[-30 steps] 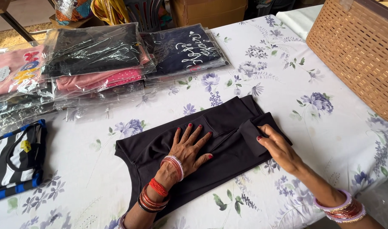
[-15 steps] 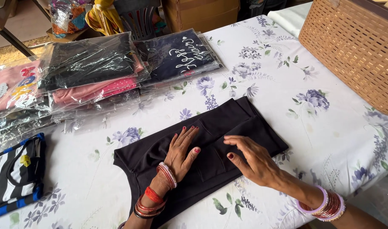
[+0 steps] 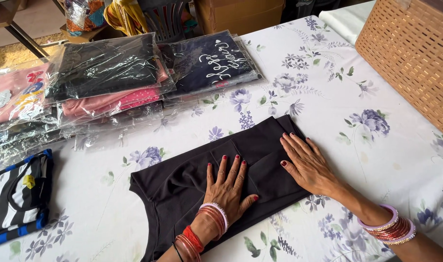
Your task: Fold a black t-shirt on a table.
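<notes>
Black, soft knit cloth, a folded sleeveless garment (image 3: pixel 192 179), lies flat on the floral-print bench cover (image 3: pixel 328 82) near the bench's front edge. The left hand (image 3: pixel 229 187) presses its middle, fingers (image 3: pixel 224 167) spread wide and flat, gripping nothing. The right hand (image 3: pixel 306 162) lies flat on the garment's right end, fingers straight and together, also gripping nothing. Clear-bagged folded clothes (image 3: pixel 110 73) are stacked along the far left edge; a woven wicker basket (image 3: pixel 415 53) stands at the far right corner.
</notes>
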